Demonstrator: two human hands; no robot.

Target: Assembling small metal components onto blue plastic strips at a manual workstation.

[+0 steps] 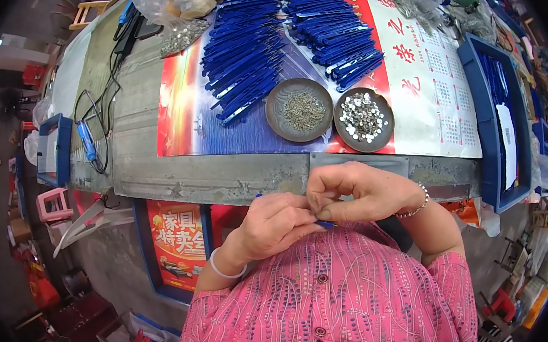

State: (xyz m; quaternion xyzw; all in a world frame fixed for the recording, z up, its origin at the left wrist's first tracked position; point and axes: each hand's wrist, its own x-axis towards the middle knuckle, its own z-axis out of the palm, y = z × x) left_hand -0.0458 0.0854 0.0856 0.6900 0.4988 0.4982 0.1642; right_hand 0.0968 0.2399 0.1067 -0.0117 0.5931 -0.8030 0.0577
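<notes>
My left hand (pixel 275 226) is closed around a slim blue plastic strip (pixel 326 224); only its end and a small bit past the knuckles show. My right hand (pixel 357 192) meets it in front of my chest, thumb and fingers pinched together at the strip's end. What sits in that pinch is hidden. Just beyond the hands stand two dark round dishes. The left dish (pixel 271 113) holds small thin metal pins or rivets, and the right dish (pixel 386 138) holds shiny flat discs. Behind them lie two fanned piles of blue strips, a left pile (pixel 242 54) and a right pile (pixel 335 33).
A poster sheet (pixel 448 114) covers much of the grey table (pixel 214 182). At the right stands a blue bin (pixel 492 177) with more strips. A bag of discs (pixel 185 36) lies far left, near cables and a blue-handled tool (pixel 86 141). Below the edge is another blue crate (pixel 149 251).
</notes>
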